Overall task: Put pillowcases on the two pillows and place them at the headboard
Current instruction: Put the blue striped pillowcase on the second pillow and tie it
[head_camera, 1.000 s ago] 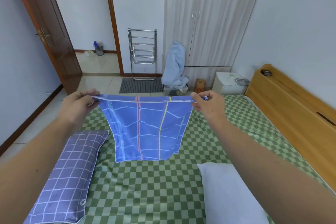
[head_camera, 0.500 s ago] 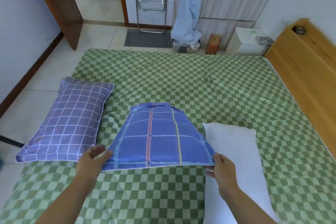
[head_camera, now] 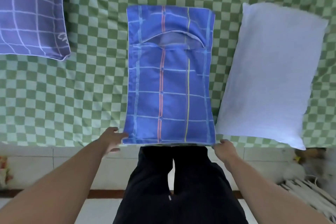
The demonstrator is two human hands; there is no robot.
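Since half a second ago the blue plaid pillowcase (head_camera: 169, 78) has been lowered from a raised slant and laid flat on the green checked bed sheet (head_camera: 94, 82), and the view has been tipped straight down over the bed's edge. Its near left corner is touched by the left hand (head_camera: 111, 138), whose fingers are spread and loosened rather than pinched. The near right corner is met by the right hand (head_camera: 222, 148); whether the cloth is gripped there cannot be told. An envelope opening is seen gaping across the pillowcase's upper part. Just beside it on the right the bare white pillow (head_camera: 274, 74) is lying, and well apart on the left the covered purple grid pillow (head_camera: 31, 12). Dark trousers (head_camera: 174, 187) are seen below, over a pale tiled floor (head_camera: 60, 156).
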